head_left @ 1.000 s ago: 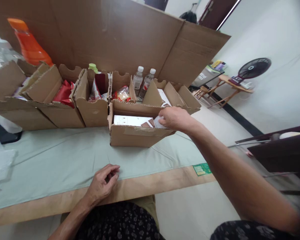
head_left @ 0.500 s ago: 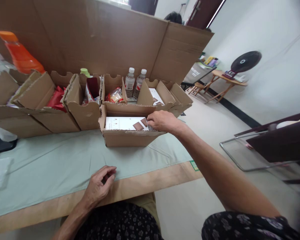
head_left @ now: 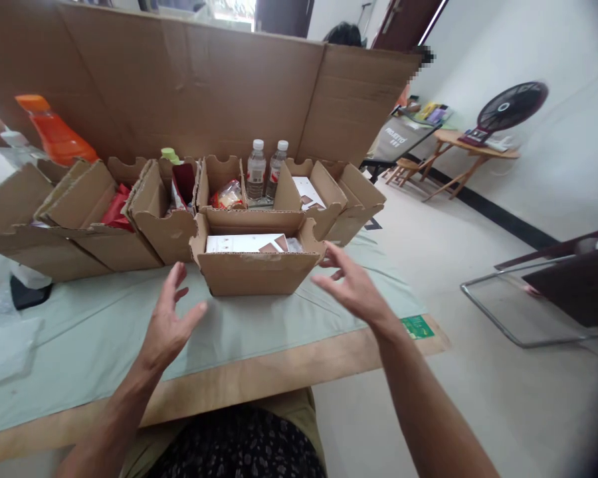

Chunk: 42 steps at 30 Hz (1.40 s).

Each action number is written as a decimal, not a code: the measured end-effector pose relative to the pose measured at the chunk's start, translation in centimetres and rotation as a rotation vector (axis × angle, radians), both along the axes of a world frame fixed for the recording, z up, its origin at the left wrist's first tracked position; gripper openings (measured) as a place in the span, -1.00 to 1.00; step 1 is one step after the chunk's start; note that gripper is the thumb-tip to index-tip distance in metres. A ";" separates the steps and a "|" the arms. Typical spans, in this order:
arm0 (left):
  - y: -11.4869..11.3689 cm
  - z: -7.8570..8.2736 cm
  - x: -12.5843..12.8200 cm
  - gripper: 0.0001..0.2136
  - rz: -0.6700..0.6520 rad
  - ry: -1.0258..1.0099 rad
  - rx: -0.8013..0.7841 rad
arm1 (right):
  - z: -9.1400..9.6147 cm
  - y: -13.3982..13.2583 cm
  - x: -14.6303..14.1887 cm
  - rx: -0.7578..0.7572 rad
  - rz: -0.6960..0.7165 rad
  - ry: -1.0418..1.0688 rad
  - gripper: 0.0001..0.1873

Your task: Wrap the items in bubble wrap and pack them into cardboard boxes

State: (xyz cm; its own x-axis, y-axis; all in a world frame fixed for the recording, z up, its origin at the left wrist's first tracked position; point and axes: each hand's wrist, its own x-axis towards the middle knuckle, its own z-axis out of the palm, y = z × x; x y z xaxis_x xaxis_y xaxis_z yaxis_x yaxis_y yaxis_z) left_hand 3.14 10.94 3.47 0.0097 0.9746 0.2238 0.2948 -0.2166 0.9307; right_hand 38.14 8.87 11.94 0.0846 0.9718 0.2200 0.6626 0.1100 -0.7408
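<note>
In front of me on the cloth stands an open cardboard box (head_left: pixel 259 273). Inside it lies a white carton (head_left: pixel 239 243) with brown squares printed on it, and something clear and plastic-looking (head_left: pixel 294 245) sits at its right end. My left hand (head_left: pixel 172 318) is open, just off the box's left end, thumb and fingers apart. At the other end my right hand (head_left: pixel 351 285) is open too, its fingertips close to the right edge; whether they touch it I cannot tell. Neither hand holds anything.
Behind stands a row of cardboard bins (head_left: pixel 164 236) with packets, another white carton (head_left: pixel 307 192) and two clear bottles (head_left: pixel 257 170). An orange bottle (head_left: pixel 62 136) leans at the left. A tall cardboard panel (head_left: pixel 204 86) rises behind them. A black object (head_left: pixel 30 292) lies left.
My right hand has come out of the box and moved to its right end. My left hand has risen from the table edge to the box's left end and opened.
</note>
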 end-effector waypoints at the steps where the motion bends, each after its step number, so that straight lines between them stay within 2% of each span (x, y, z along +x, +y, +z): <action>1: 0.8 0.1 1.0 -0.15 -0.036 -0.018 -0.028 | -1.4 0.1 -0.6 -0.032 0.036 0.017 -0.33; 4: 0.7 -0.4 3.1 -0.16 -0.118 -0.069 -0.076 | -4.5 -0.7 -2.9 -0.016 0.025 0.069 -0.37; 7: -2.9 -1.4 1.9 -0.21 -0.086 -0.059 -0.116 | -6.1 -3.2 -5.7 0.065 -0.040 0.104 -0.38; 10: -6.5 -1.2 -1.6 -0.24 0.033 -0.029 -0.174 | -6.3 -4.7 -8.8 0.124 -0.026 0.098 -0.42; 13: -6.8 0.9 -3.2 -0.30 0.144 -0.028 -0.072 | -4.8 -3.7 -10.8 0.143 -0.003 0.118 -0.43; 15: -5.8 2.3 -1.8 -0.35 0.144 -0.038 0.019 | -3.3 -2.9 -10.3 0.155 -0.056 0.141 -0.45; 17: -5.4 2.7 0.6 -0.38 0.064 -0.057 0.053 | -2.0 -3.4 -8.7 0.170 -0.136 0.145 -0.53; 20: -6.9 1.3 2.7 -0.39 -0.019 0.001 -0.009 | -2.0 -6.4 -6.3 0.196 -0.285 0.111 -0.76; 22: -8.8 -0.1 2.0 -0.47 0.017 0.074 -0.053 | -3.1 -8.3 -6.1 0.183 -0.296 0.083 -0.85; 25: -10.6 -1.1 -1.0 -0.46 0.134 0.094 -0.094 | -4.7 -8.5 -8.4 0.120 -0.163 0.112 -0.73; 28: -10.0 -0.7 -2.4 -0.39 0.203 0.076 -0.087 | -4.9 -6.3 -10.6 0.092 -0.094 0.186 -0.55; 30: -9.3 -0.8 -1.7 -0.36 0.196 0.073 -0.083 | -4.8 -5.4 -10.5 0.089 -0.106 0.204 -0.58; 32: -9.3 -1.4 -0.1 -0.34 0.167 0.090 -0.100 | -4.9 -5.5 -9.2 0.082 -0.141 0.194 -0.65; 34: -10.0 -2.4 1.6 -0.32 0.118 0.132 -0.098 | -5.4 -6.3 -7.3 0.080 -0.184 0.186 -0.67; 37: -11.6 -3.5 3.4 -0.28 0.036 0.208 -0.009 | -6.4 -7.0 -4.9 0.111 -0.242 0.199 -0.59; 39: -12.3 -3.5 3.9 -0.24 -0.021 0.249 0.078 | -6.9 -6.5 -4.0 0.148 -0.246 0.252 -0.52; 42: -12.8 -2.9 4.2 -0.20 -0.108 0.281 0.189 | -7.6 -4.7 -3.3 0.175 -0.179 0.382 -0.45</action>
State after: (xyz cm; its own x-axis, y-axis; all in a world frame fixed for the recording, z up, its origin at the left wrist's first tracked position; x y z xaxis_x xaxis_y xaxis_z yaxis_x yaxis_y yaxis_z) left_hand 7.33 -1.91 0.58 0.1970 0.9061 0.3744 0.5000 -0.4214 0.7566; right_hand 34.80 4.17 4.35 0.3551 0.8853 0.3001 0.3653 0.1641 -0.9163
